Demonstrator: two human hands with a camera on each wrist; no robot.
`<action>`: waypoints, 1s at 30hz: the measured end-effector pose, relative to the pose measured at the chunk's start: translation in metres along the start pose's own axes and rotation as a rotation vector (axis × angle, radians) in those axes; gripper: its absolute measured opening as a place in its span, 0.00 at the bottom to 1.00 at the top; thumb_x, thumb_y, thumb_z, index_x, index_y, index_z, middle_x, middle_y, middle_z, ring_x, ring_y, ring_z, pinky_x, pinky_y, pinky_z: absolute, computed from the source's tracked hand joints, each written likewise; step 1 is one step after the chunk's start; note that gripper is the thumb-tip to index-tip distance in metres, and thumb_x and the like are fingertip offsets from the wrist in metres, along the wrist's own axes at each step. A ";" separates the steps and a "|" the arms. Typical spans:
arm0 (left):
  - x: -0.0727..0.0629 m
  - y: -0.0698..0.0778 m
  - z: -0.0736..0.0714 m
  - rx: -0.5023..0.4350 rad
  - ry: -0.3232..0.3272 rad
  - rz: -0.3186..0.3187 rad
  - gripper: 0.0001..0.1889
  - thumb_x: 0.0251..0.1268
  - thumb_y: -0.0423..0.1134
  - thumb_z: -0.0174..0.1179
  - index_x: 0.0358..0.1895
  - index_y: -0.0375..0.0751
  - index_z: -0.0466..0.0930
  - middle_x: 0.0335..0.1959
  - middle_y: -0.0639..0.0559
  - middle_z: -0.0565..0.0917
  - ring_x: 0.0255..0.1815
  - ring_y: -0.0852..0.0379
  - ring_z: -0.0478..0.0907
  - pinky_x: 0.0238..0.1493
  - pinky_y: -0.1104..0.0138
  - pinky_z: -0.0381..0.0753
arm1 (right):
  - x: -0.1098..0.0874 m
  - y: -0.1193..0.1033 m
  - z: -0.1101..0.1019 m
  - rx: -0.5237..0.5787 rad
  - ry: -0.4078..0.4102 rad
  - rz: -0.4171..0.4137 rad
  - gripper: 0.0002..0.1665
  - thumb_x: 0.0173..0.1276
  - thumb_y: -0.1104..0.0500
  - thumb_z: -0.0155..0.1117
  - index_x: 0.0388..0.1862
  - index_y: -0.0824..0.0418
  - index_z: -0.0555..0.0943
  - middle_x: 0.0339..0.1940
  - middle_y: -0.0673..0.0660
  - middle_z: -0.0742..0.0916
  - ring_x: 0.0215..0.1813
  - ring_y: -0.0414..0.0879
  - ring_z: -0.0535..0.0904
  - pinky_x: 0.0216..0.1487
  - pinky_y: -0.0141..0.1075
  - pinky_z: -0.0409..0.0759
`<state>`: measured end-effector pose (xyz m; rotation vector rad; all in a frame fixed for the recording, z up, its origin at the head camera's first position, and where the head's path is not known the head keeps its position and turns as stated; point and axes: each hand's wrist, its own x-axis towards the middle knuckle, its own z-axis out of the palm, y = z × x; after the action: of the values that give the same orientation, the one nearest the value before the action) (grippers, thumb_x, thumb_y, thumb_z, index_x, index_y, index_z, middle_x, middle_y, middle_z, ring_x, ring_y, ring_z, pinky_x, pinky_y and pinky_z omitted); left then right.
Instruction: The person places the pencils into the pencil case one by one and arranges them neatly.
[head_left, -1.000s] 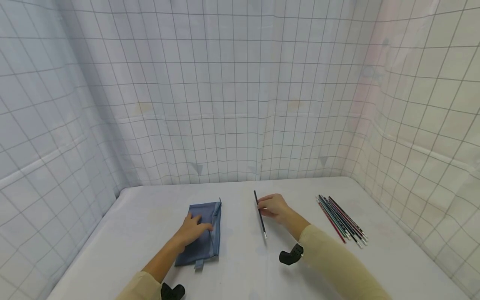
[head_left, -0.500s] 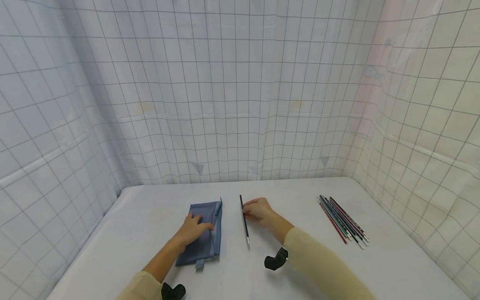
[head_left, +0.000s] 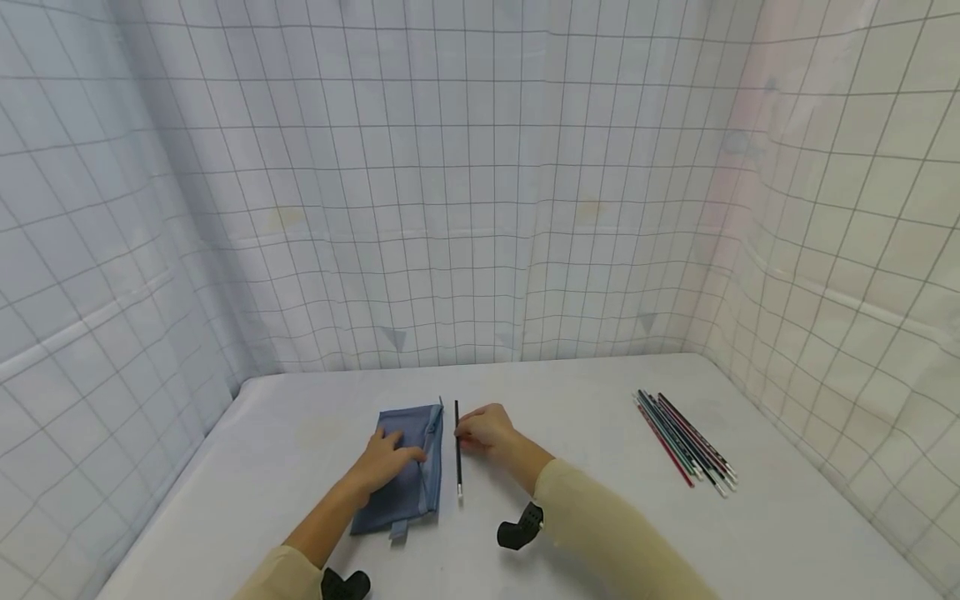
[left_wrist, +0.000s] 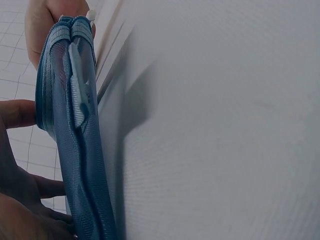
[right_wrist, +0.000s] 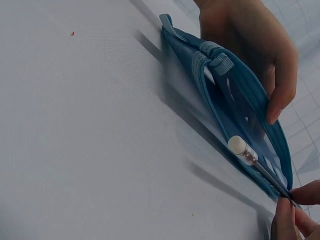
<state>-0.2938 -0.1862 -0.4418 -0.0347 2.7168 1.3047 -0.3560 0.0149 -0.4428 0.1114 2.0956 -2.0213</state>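
Observation:
My left hand point(head_left: 381, 463) rests on a blue zippered pencil pouch point(head_left: 397, 500) lying on the table, fingers spread and thumb by the zipper edge. In the right wrist view the pouch's zipper point(right_wrist: 207, 82) is undone and its mouth gapes. My right hand point(head_left: 487, 428) pinches a dark pencil point(head_left: 459, 471) between thumb and fingers, just right of the pouch. The pencil's white eraser end point(right_wrist: 239, 146) overlaps the pouch mouth in the right wrist view. In the left wrist view, left fingers point(left_wrist: 47, 186) press the pouch's upper face, with the right hand beyond its far end.
On the right of the white table point(head_left: 570, 533) lies a loose bundle of several pencils point(head_left: 684, 442), dark, green and red. White gridded curtains point(head_left: 480, 208) enclose the back and both sides. Black wrist devices point(head_left: 521, 527) sit at both cuffs.
My right hand has carried the dark pencil leftward, from mid-table to beside the pouch, and the pencil has turned more upright in the head view. The left hand stays on the pouch.

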 end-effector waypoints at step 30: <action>0.005 -0.002 0.000 -0.002 -0.009 0.008 0.48 0.63 0.52 0.62 0.77 0.20 0.55 0.80 0.21 0.41 0.79 0.21 0.38 0.72 0.30 0.48 | -0.002 -0.004 0.040 -0.178 0.077 0.018 0.10 0.57 0.75 0.73 0.35 0.66 0.83 0.29 0.57 0.85 0.25 0.44 0.82 0.28 0.31 0.85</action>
<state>-0.2982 -0.1875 -0.4442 -0.0181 2.7114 1.3067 -0.3511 -0.0249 -0.4391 0.1803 2.3014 -1.8378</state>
